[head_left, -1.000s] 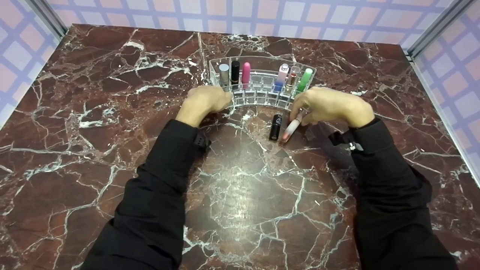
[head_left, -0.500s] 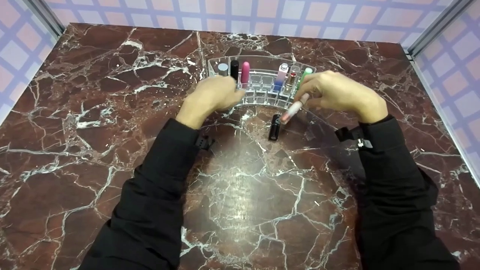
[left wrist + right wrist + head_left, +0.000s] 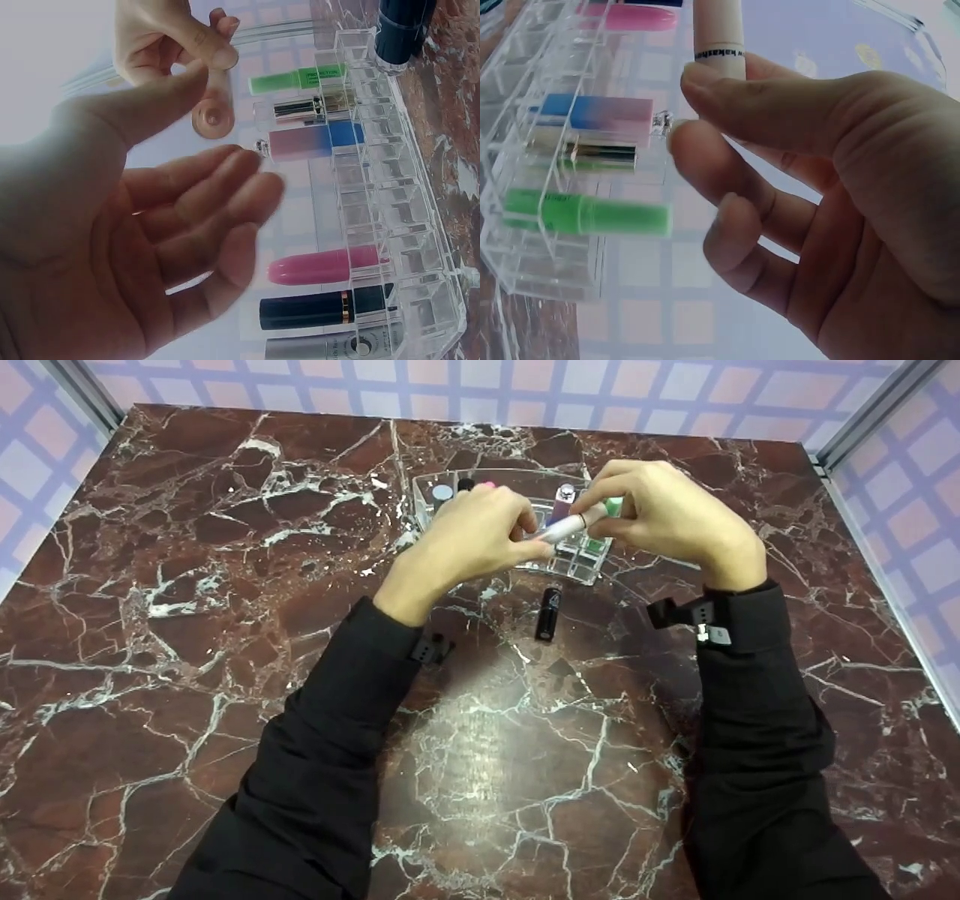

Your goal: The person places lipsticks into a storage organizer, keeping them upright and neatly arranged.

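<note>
My right hand [image 3: 667, 514] pinches a white and pink lip gloss tube [image 3: 564, 529] between thumb and fingers, above the clear acrylic organizer [image 3: 585, 564]. In the right wrist view, dark lettering rings the tube. My left hand [image 3: 480, 529] is at the tube's far end. The left wrist view shows its thumb and fingers spread, with a gap between them and the tube's round pinkish end [image 3: 213, 120]. Behind the hands stand a green tube [image 3: 585, 214], a gold lipstick [image 3: 604, 155], a pink-blue tube [image 3: 304, 142] and a pink tube [image 3: 322, 267], all in the organizer.
A black lipstick [image 3: 548, 615] lies on the marbled table [image 3: 487, 735] in front of the organizer. At the organizer's left end are a black-and-gold tube [image 3: 307, 310] and a silver tube [image 3: 315, 348]. Checkered panels [image 3: 480, 394] border the table.
My right hand has lifted the lip gloss tube from beside the black lipstick up over the organizer. My left hand has moved rightward from the organizer's left end to the tube.
</note>
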`<state>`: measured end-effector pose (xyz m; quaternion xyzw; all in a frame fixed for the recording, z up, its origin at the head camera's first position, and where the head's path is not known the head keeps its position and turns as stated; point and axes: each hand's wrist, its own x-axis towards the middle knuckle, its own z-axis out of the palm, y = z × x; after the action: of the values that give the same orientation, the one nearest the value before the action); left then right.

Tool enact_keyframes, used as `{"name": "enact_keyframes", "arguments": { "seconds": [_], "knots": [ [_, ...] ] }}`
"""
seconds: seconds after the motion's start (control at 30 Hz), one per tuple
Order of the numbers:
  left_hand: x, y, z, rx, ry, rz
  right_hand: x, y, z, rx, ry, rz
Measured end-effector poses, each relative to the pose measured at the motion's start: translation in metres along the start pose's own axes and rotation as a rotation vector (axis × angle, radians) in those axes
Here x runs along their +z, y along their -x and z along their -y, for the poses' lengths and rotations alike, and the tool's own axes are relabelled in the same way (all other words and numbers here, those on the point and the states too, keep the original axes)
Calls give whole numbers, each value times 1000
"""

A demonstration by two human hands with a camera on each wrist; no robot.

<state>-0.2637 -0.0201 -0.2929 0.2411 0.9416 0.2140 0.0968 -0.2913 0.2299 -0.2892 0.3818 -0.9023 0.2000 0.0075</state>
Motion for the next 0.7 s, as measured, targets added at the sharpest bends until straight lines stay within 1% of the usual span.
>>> {"name": "enact_keyframes", "arguments": {
  "seconds": [0.07,0.17,0.27,0.37,0.5,0.6,0.7],
  "knots": [
    [-1,1,1,-2,-14,-27,2,-2,-2,-1,-21,-17],
    [-2,2,3,-3,-45,-44,7,-5,-5,6,-46,-31],
    [-2,3,6,-14,-64,-46,10,-7,-7,40,-59,-39],
    [-2,3,9,-19,-73,-48,11,-7,-9,95,-60,-37],
    [-1,4,12,-20,-57,-42,12,-7,-9,145,-80,-3],
    [0,4,14,-27,-22,-29,13,-8,-9,146,-66,3],
    [0,3,16,-44,4,-5,16,-10,-9,128,-40,-1]
  ]
}}
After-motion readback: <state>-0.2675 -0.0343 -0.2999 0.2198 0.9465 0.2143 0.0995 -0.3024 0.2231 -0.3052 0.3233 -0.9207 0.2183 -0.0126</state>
